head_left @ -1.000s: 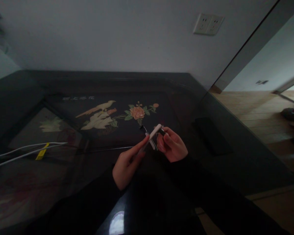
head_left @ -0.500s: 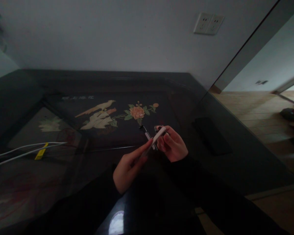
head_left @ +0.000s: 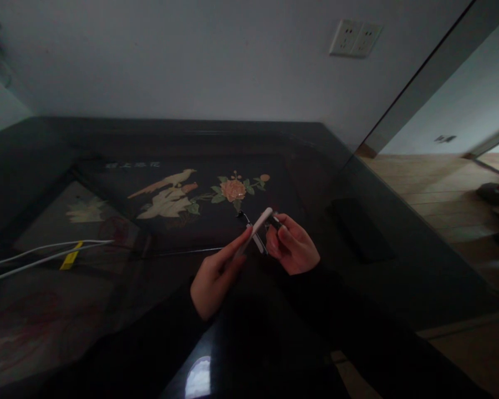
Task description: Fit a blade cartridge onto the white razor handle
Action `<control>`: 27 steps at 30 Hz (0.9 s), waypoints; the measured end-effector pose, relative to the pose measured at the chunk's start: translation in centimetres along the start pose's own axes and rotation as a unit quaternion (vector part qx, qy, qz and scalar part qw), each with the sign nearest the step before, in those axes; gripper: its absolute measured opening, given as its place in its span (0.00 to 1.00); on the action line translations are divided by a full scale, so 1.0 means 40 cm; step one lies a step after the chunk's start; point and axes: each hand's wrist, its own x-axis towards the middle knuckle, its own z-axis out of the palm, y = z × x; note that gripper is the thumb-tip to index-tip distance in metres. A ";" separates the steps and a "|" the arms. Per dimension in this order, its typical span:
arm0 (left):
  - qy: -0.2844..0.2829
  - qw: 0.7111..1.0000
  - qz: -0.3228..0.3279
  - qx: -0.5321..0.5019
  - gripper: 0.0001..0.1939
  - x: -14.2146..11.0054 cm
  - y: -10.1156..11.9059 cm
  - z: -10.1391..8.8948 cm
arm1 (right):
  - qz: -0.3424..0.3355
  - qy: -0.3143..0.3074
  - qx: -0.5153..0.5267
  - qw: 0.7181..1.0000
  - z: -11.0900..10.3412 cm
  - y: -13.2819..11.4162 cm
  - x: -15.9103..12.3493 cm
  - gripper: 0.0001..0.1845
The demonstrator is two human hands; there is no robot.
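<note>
My left hand (head_left: 216, 277) is closed around a slim white bar-shaped object (head_left: 261, 220), which tilts up and to the right. Its exact kind is too dim to tell. Close to its upper end, my right hand (head_left: 293, 244) pinches a small dark piece (head_left: 275, 223) between thumb and fingers. Whether the piece touches the white bar, I cannot tell. Behind the white bar, a thin light-coloured stick-like thing (head_left: 258, 244) with a black end lies slanted, partly hidden by the hands.
The dark glossy table (head_left: 399, 288) bears an inlaid bird-and-flower picture (head_left: 233, 191). A dark flat object (head_left: 360, 230) lies to the right. White cables (head_left: 45, 249) with a yellow tag (head_left: 71, 257) run on the left. A wall socket (head_left: 355, 39) is above the table.
My left hand has shifted slightly left with the white bar, whose upper end has moved left and up. The dark piece in my right hand now shows more clearly.
</note>
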 end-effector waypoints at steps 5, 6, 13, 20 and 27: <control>0.001 1.000 0.001 -0.001 0.25 0.001 -0.004 -0.002 | 0.002 -0.002 0.000 1.000 0.004 -0.003 -0.001 0.22; -0.001 1.000 0.002 -0.002 0.25 0.000 -0.004 -0.001 | 0.002 -0.002 0.001 1.000 0.004 -0.003 -0.001 0.22; -0.038 0.999 -0.028 -0.016 0.26 -0.014 0.001 0.006 | -0.005 0.018 -0.007 1.000 -0.001 0.001 0.001 0.23; -0.070 0.997 0.005 -0.017 0.25 -0.018 0.009 0.006 | 0.031 0.050 -0.009 0.998 -0.003 -0.004 -0.001 0.25; -0.030 0.999 0.012 -0.003 0.24 0.000 0.003 -0.001 | 0.007 0.021 -0.003 1.000 -0.002 0.000 0.000 0.23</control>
